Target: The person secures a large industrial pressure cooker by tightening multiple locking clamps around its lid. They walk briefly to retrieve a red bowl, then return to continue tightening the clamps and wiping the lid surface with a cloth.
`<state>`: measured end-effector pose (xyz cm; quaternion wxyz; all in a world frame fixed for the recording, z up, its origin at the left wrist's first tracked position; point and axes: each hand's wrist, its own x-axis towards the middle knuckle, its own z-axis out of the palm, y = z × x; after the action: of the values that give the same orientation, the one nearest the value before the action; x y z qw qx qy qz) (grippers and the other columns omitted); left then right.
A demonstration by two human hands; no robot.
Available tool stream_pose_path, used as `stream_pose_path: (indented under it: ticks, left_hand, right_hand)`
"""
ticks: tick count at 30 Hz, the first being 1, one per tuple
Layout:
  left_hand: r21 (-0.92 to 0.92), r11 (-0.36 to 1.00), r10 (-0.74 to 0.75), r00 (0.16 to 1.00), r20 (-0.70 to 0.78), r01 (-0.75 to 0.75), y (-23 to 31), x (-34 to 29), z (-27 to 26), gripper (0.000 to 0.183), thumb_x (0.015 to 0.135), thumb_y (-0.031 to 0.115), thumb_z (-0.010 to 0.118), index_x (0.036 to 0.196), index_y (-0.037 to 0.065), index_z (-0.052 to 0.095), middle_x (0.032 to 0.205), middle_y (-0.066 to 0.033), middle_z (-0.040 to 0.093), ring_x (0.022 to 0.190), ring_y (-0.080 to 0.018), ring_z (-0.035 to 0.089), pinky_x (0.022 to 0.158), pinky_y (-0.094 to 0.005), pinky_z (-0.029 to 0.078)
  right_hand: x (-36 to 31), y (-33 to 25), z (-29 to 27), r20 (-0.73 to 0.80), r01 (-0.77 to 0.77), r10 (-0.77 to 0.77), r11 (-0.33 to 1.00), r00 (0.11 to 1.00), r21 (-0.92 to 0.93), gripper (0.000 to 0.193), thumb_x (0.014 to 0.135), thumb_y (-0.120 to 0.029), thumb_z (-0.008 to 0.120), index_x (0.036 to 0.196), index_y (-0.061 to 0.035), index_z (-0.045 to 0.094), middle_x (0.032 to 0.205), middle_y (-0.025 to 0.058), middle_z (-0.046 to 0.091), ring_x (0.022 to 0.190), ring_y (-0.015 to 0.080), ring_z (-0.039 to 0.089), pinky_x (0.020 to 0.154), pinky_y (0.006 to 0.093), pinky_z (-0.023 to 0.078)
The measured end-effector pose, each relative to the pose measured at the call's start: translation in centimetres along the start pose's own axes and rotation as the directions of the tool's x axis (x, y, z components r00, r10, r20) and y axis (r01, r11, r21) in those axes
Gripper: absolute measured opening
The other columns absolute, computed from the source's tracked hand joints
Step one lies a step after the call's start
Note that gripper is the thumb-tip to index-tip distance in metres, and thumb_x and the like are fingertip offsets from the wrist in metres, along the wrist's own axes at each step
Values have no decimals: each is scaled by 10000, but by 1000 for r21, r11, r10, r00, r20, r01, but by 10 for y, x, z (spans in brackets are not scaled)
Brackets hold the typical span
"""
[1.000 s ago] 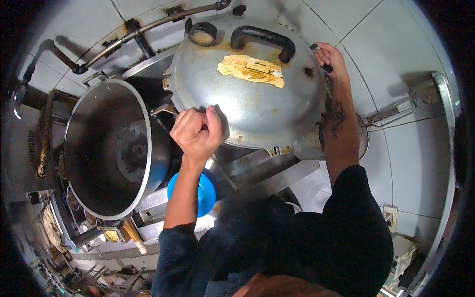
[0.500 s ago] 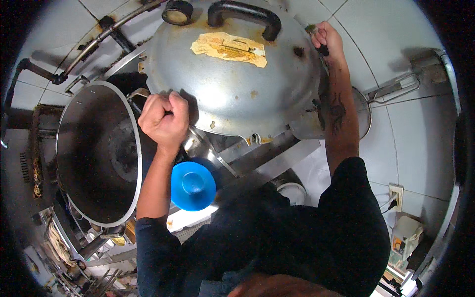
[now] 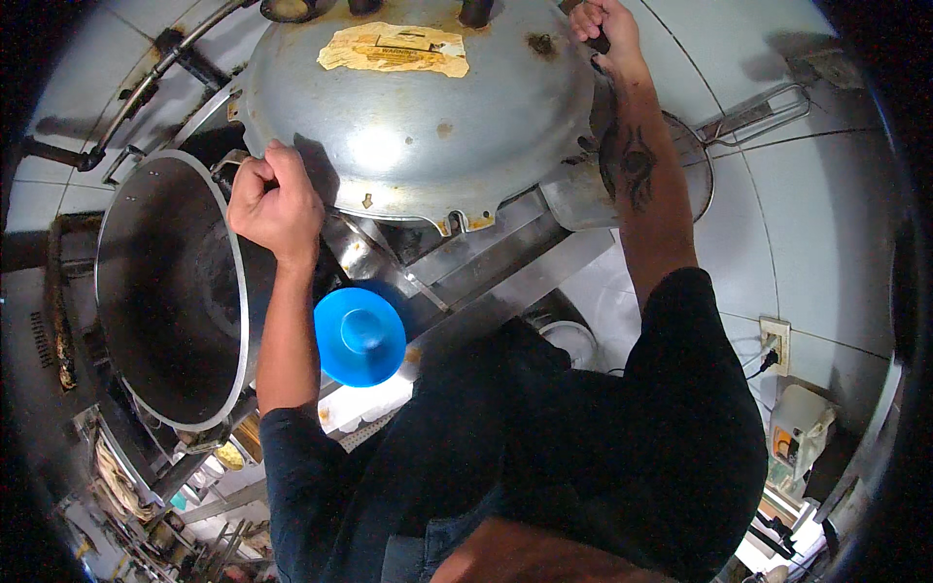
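Note:
A large domed metal lid (image 3: 408, 136) with a torn yellowish label and dark stains lies in front of me, its top handle cut off by the upper edge. At its near left side my left hand (image 3: 276, 206) is closed in a fist; whatever it grips is hidden behind the fingers. My right hand (image 3: 610, 39) reaches to the lid's far right side, its fingers wrapped round a black handle (image 3: 596, 60). Notches and small metal tabs show along the near rim. Beside my left forearm sits a blue plastic bowl (image 3: 360, 336).
A deep, dark-bottomed pot (image 3: 173, 291) stands at the left, near a wall pipe (image 3: 141, 97). A wire-handled strainer (image 3: 758, 115) lies beyond my right forearm. A wall socket (image 3: 775, 345) with a plug and a whitish plastic jug (image 3: 802, 423) are farther right.
The whole view has shifted, so the lid, both hands, pot and bowl appear higher and farther left. Both hands keep their closed shape and their places at the lid's sides.

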<state>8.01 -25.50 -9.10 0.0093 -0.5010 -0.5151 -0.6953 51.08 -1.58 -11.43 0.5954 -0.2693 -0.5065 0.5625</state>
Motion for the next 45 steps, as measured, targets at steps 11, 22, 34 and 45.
stream_pose_path:
  ticks: [11, 22, 34, 45]
  left_hand:
    - [104, 993, -52, 995, -84, 61, 19, -5, 6, 357, 813, 42, 630, 537, 16, 405, 484, 0, 408, 506, -59, 345, 454, -265, 296]
    - [101, 992, 84, 996, -40, -79, 3, -6, 2, 336, 834, 18, 627, 565, 1, 427, 518, -75, 448, 478, -156, 401, 469, -335, 315]
    - [525, 737, -317, 904, -286, 425, 53, -21, 12, 547, 848, 268, 625, 1198, -130, 492, 1056, -359, 603, 996, -484, 603, 877, -493, 481]
    - [828, 509, -404, 915, -12, 235, 74, -9, -15, 383, 806, 271, 582, 744, -105, 612, 701, -294, 644, 690, -433, 673, 655, -475, 558]
  right_hand:
    - [5, 8, -51, 555, 549, -237, -98, 797, -830, 179, 703, -143, 648, 573, -90, 538, 626, 60, 567, 581, 246, 537, 532, 377, 409]
    - [-28, -37, 72, -277, -115, 67, 981, 958, -158, 355, 927, -215, 534, 608, -96, 431, 549, 48, 453, 525, 192, 476, 539, 323, 384]
    - [-31, -61, 72, 83, 130, -216, 215, 973, -968, 313, 885, -326, 596, 867, -18, 652, 878, 148, 674, 838, 316, 638, 754, 399, 495]
    - [-51, -87, 106, 124, 172, 147, -389, 981, -905, 267, 911, -257, 483, 953, -21, 603, 937, 238, 655, 860, 425, 632, 762, 533, 489]
